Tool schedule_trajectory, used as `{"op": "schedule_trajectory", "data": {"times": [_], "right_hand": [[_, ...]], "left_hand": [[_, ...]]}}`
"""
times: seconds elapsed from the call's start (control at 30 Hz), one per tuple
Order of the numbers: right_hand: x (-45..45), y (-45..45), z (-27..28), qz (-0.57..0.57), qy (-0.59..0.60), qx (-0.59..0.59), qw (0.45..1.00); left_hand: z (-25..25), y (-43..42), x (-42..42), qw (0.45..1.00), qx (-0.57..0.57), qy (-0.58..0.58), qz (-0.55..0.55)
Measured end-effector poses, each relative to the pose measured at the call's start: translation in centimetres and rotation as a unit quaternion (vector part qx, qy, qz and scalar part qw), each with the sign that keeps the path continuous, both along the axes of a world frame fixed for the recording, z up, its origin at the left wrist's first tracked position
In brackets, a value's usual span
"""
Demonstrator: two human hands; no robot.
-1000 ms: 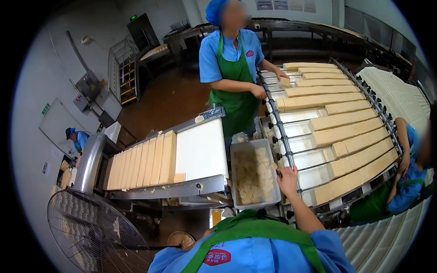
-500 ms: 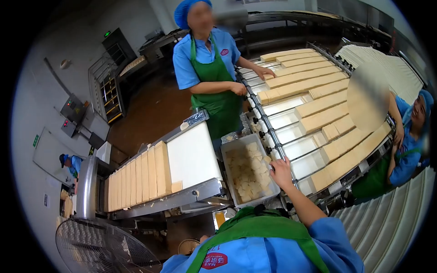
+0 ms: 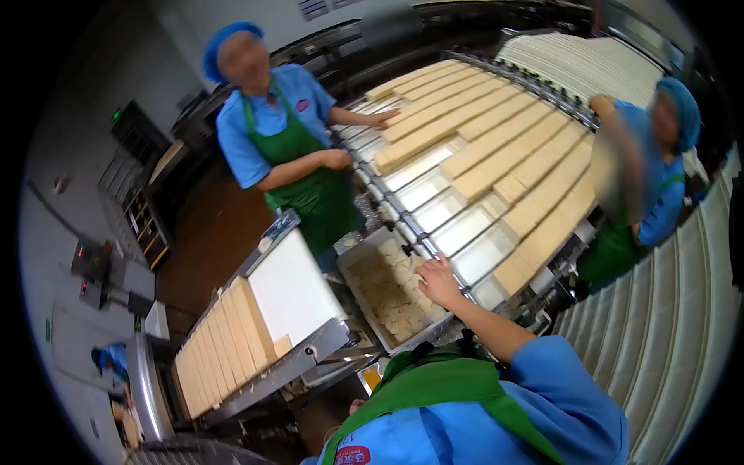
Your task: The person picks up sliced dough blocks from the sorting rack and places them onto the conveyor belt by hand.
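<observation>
My right hand [image 3: 439,282] is at the near side rail [image 3: 415,230] of the wide conveyor, fingers apart, with nothing visible in it. Just below it stands a white bin [image 3: 359,299] holding pale dough scraps [image 3: 397,291]. Long dough strips [image 3: 508,143] lie in rows on the wide conveyor. Of my left side, only a small patch of skin, possibly my left hand [image 3: 356,405], shows past the green apron; its fingers are hidden.
A smaller conveyor [image 3: 291,267] on the left carries upright dough strips [image 3: 229,329] side by side. One co-worker [image 3: 291,132] reaches over the wide conveyor from the left; another [image 3: 659,163] stands at right. Corrugated white sheets [image 3: 643,333] lie at lower right.
My view has turned, shifting the scene left. The dough strips have shifted along the wide conveyor. My right hand stays near the rail above the bin.
</observation>
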State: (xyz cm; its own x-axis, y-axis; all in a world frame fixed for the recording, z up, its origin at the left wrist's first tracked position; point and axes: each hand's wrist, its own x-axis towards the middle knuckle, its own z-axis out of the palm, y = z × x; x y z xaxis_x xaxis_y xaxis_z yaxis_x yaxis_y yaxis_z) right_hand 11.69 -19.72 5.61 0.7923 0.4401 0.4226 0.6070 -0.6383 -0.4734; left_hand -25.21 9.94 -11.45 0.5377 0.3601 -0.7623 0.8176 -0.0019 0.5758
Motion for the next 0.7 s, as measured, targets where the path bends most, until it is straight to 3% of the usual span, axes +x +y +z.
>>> {"op": "schedule_trajectory", "data": {"times": [0.37, 0.7], "right_hand": [[-0.5, 0.0, -0.2, 0.002, -0.016, 0.034, 0.999], [-0.2, 0.4, -0.6, 0.006, -0.016, 0.041, 0.999]], "left_hand": [[-0.5, 0.4, 7.2, 0.993, 0.010, 0.012, -0.113], [-0.7, 0.2, 7.6, 0.994, 0.007, -0.001, -0.110]]}}
